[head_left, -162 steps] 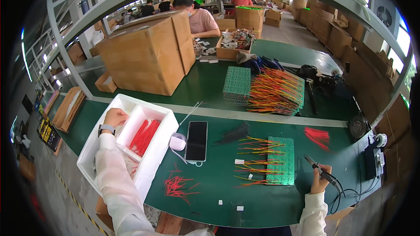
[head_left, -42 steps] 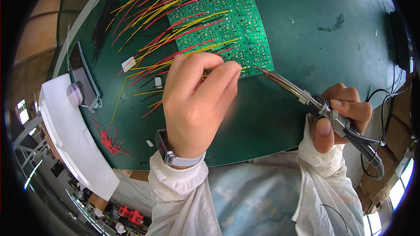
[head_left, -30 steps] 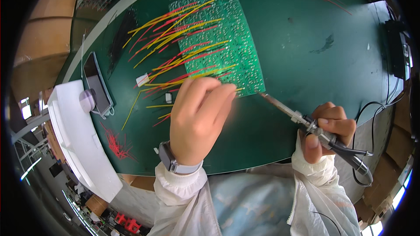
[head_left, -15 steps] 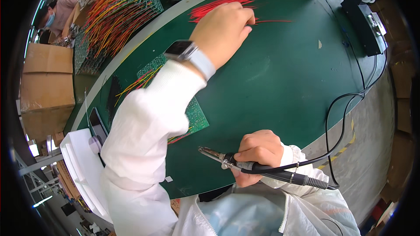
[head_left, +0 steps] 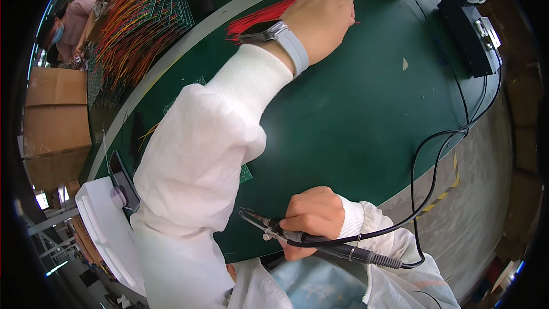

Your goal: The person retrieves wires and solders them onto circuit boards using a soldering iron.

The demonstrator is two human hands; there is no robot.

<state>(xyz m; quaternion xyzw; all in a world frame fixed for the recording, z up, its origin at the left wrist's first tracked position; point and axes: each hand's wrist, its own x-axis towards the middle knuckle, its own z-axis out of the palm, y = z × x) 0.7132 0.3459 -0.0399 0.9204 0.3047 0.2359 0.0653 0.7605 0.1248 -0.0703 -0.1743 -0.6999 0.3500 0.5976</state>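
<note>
I have the left hand (head_left: 321,18) at twelve o'clock, leaning toward one, over the three-o'clock end of a bundle of red wires (head_left: 260,18); its fingers are curled, but the tips are hidden from me, so I cannot tell whether they pinch a strand. I judge these wires light, springy and prone to slide over one another, so a single one is best nipped near its end. At five o'clock the right hand (head_left: 314,214) is wrapped around the handle of a soldering iron (head_left: 338,249), which points toward ten. It looks stiff, and I would keep fingers behind its metal front, which may be hot. Just toward seven from centre, a corner of the green circuit board (head_left: 245,174) shows from under the white sleeve (head_left: 194,154); it seems thin, rigid and brittle, best held by its edges.
</note>
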